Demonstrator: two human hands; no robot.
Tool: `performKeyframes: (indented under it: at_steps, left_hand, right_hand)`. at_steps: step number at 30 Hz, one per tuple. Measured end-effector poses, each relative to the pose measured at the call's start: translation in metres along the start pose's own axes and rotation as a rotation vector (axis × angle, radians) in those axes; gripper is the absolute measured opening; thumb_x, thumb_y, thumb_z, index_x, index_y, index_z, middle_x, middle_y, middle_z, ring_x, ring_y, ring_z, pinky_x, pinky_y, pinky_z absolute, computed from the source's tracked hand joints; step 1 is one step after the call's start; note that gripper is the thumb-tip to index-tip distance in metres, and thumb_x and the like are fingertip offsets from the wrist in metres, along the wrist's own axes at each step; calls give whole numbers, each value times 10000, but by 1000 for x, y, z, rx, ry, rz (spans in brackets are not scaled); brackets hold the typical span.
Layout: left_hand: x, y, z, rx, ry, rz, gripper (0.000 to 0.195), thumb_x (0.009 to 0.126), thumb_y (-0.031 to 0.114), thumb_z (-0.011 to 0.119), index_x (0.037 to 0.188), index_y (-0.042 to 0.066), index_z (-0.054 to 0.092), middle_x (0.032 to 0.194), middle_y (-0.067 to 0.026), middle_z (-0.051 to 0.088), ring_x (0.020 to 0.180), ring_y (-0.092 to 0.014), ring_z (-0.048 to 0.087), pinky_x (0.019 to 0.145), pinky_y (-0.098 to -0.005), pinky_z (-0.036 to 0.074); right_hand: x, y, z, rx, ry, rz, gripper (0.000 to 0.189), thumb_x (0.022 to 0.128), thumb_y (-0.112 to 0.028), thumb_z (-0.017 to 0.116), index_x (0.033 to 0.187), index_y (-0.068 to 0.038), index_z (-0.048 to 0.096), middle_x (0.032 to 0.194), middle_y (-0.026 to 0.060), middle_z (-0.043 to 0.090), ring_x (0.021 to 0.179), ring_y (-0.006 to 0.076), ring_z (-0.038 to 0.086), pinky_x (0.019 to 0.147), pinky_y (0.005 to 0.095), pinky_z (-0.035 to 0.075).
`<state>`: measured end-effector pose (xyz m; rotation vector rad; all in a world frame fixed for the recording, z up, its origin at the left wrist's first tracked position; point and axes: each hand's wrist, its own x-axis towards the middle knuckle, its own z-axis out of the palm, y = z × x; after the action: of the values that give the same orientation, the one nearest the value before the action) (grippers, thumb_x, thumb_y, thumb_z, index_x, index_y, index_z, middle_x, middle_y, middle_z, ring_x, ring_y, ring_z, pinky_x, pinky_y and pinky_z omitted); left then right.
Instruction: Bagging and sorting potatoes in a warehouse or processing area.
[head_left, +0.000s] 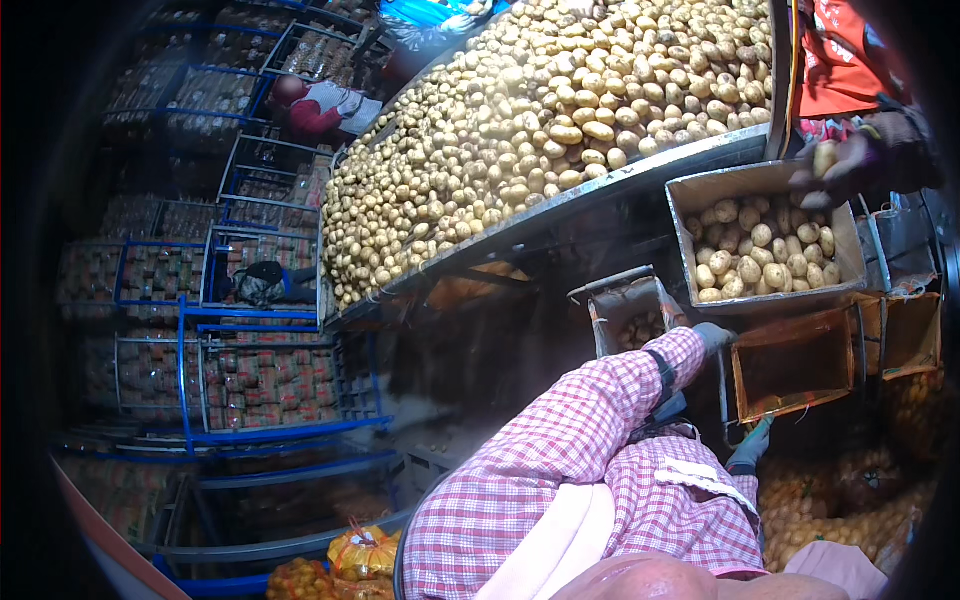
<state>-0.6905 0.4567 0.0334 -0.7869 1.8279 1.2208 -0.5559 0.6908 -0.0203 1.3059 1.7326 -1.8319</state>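
Observation:
My left hand (714, 337), gloved in grey-blue, touches the upper left corner of an open-topped orange-lined bin (791, 360) in a metal frame. My right hand (752, 444), in a similar glove, is at the lower rim of the same bin. How the fingers of either hand close is too small to tell. Just above the bin stands an open cardboard box (780, 295) holding many potatoes (761, 235). A large sloping table with a metal edge (555, 202) is heaped with more potatoes (480, 150).
Across the box, a co-worker in an orange vest (840, 60) holds a potato over it. A grey-lined bin (645, 322) is left of my hand. Filled net bags (825, 517) lie below right. Blue metal racks (259, 319) with stacked goods and two people are at the left.

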Motion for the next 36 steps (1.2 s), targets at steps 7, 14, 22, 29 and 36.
performKeyframes:
  at_steps: [7, 14, 22, 29, 36]
  left_hand:
    - [65, -99, -39, -1010, -409, -77, 190, 796, 193, 655, 892, 40, 594, 797, -67, 581, 730, -193, 563, 587, -347, 459]
    - [-40, -60, -65, -746, -72, -12, 114, 825, 101, 588, 921, 42, 602, 755, -53, 580, 585, -154, 550, 490, -275, 471]
    - [-63, -88, -91, 358, 9, 681, 268, 744, 128, 639, 1004, 63, 618, 919, -84, 612, 801, -230, 609, 699, -328, 505]
    - [-80, -99, -112, 674, 142, 722, 463, 643, 174, 692, 1094, 107, 608, 1063, -117, 609, 976, -280, 597, 844, -344, 483]
    - [-78, -159, -138, 594, 207, 778, 294, 703, 182, 685, 967, 71, 619, 936, -101, 633, 878, -269, 619, 767, -353, 497]
  right_hand:
    - [53, -24, -72, 135, 145, -108, 472, 919, -438, 434, 1272, -128, 481, 1159, 96, 554, 859, 215, 569, 756, 338, 448]
    - [97, -202, -203, -131, 397, -356, 581, 875, -406, 534, 1366, -156, 350, 1100, 77, 577, 583, 122, 456, 489, 242, 389]
    - [195, -313, -323, -98, 376, -598, 500, 881, -403, 502, 1329, -201, 417, 1122, 51, 586, 590, 147, 492, 512, 282, 419]
    - [147, -214, -248, 6, 102, -124, 297, 848, -399, 498, 1014, -172, 594, 870, 25, 609, 535, 152, 465, 469, 319, 424]
    - [54, -63, -170, -25, 51, 217, 465, 883, -511, 438, 936, -72, 582, 723, 84, 588, 484, 207, 502, 427, 359, 438]
